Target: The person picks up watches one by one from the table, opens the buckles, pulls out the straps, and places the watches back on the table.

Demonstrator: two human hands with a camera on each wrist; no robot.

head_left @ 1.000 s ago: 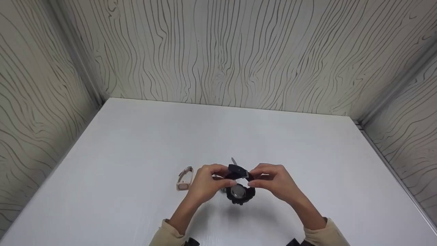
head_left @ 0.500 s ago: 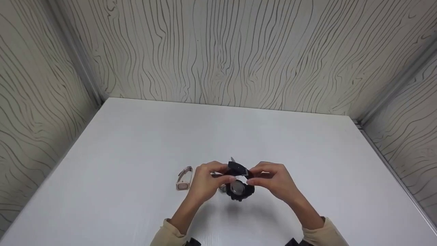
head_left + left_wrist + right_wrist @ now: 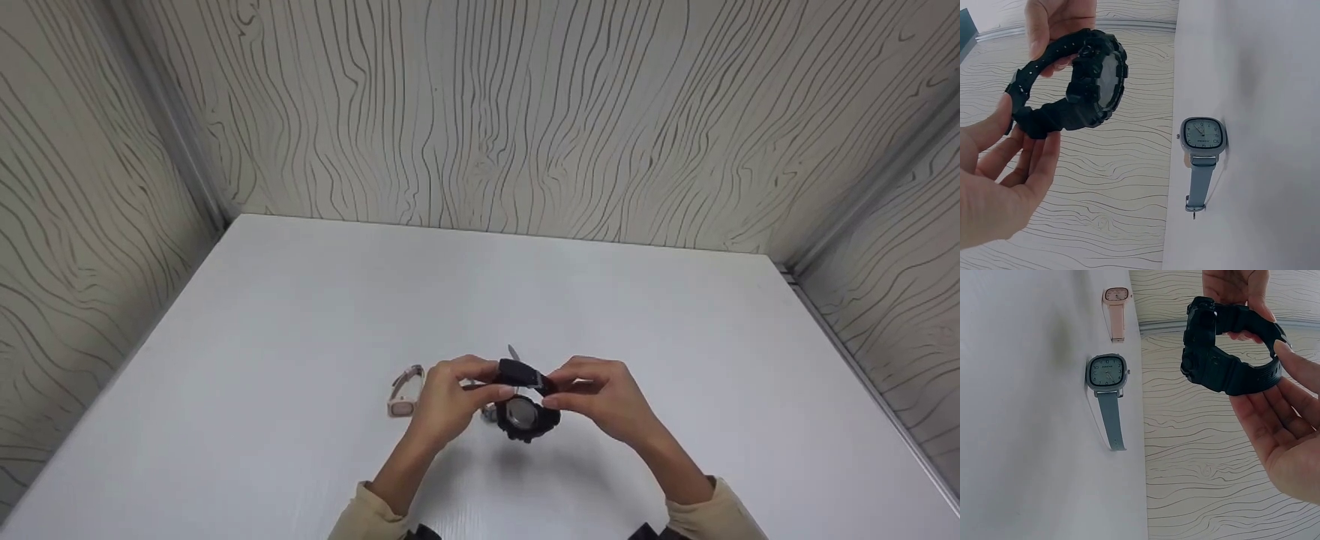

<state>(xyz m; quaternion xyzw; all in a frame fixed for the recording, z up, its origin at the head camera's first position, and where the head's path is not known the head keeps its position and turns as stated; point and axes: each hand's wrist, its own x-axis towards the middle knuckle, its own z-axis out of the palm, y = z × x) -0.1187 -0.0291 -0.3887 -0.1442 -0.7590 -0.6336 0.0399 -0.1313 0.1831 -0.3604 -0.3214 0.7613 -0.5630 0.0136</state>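
Note:
Both hands hold a black watch (image 3: 523, 420) above the white table, its strap forming a loop with the buckle between the hands. The left hand (image 3: 448, 401) pinches one side of the strap between thumb and fingers, and the right hand (image 3: 604, 394) pinches the other. In the left wrist view the black watch (image 3: 1095, 84) shows its case facing right, with the left hand (image 3: 1005, 180) gripping the strap near the buckle. The right wrist view shows the right hand (image 3: 1286, 433) with its thumb on the strap of the black watch (image 3: 1202, 343).
A pink watch (image 3: 402, 409) lies left of the hands on the white table (image 3: 300, 315). A watch with a grey-blue strap (image 3: 1111, 419) lies near it, mostly hidden behind the held watch in the head view. Wood-patterned panels (image 3: 480, 112) stand around the table.
The black watch's case has risen slightly and the strap's buckle part has tilted a little. Both hands keep their hold and have barely moved.

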